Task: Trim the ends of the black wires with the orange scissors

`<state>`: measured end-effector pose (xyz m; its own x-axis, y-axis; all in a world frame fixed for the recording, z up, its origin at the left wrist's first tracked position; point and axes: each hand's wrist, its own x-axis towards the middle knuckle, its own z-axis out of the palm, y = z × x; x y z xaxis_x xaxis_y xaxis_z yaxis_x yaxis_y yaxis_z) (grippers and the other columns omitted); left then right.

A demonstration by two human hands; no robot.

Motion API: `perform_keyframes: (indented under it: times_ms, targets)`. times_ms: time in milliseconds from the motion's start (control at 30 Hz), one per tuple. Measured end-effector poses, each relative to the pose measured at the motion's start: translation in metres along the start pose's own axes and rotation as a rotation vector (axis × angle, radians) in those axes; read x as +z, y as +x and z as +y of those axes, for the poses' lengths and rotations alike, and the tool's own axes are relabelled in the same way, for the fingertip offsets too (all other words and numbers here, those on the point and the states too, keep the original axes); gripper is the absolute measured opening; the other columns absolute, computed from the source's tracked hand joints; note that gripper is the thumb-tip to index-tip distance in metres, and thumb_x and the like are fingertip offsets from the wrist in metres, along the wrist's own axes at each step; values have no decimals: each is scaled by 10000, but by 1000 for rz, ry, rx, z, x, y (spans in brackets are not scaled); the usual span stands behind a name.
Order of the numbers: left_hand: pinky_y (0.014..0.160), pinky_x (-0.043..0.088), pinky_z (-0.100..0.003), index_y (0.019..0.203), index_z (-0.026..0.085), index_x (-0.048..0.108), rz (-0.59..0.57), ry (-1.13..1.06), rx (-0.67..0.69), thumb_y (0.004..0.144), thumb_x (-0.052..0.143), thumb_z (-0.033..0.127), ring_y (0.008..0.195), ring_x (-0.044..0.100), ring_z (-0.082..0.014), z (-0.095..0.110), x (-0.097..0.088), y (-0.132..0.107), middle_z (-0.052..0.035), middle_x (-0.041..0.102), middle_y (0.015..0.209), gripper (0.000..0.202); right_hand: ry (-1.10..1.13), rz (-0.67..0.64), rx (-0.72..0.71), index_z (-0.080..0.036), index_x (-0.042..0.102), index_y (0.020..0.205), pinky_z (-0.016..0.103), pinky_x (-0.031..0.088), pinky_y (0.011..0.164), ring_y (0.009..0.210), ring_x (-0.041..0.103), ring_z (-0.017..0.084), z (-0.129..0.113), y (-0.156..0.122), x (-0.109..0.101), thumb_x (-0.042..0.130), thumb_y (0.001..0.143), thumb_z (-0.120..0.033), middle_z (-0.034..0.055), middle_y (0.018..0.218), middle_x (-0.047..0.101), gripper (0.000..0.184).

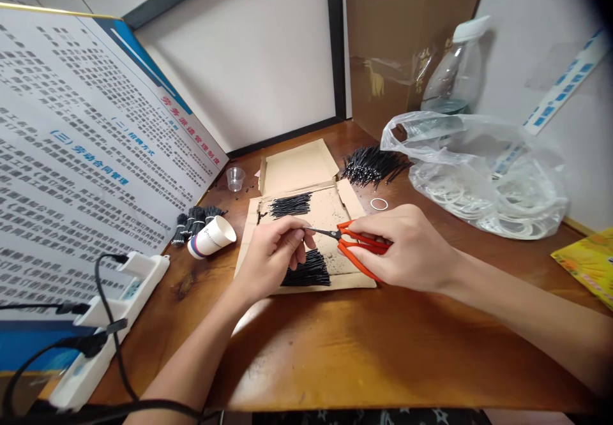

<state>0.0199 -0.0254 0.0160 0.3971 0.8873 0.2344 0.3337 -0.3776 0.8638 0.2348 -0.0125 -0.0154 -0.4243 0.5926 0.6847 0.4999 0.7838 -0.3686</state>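
Note:
My right hand (407,246) grips orange-handled pliers (357,246), their dark jaws pointing left toward my left hand (275,253). The fingers of my left hand are pinched together around a thin black wire piece at the jaw tips. Both hands hover over a flattened cardboard sheet (306,176). A pile of short black wire pieces (309,272) lies under my left hand, and another small pile (290,205) lies farther back on the cardboard.
More black wire pieces (373,164) lie at the back, bundled ones (194,221) at the left by a tipped paper cup (211,238). A small clear cup (235,178), a rubber band (378,204), a plastic bag of rings (479,176), a bottle (454,71), a power strip (110,323) and a leaning sign board (86,150) surround them.

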Motion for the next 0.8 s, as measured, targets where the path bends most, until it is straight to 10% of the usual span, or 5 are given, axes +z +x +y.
perform_keyframes:
  times_ms: [800]
  targets:
    - [429,452,-174,856,125,599,17,13,-47,908,506,232,504,539,-77,2,-1,0,-36,616,708,151,10,9,11,-164,617,649,241,267,442,411,317,79,-1,3,-3,533,793,-227,-34,458,468,178]
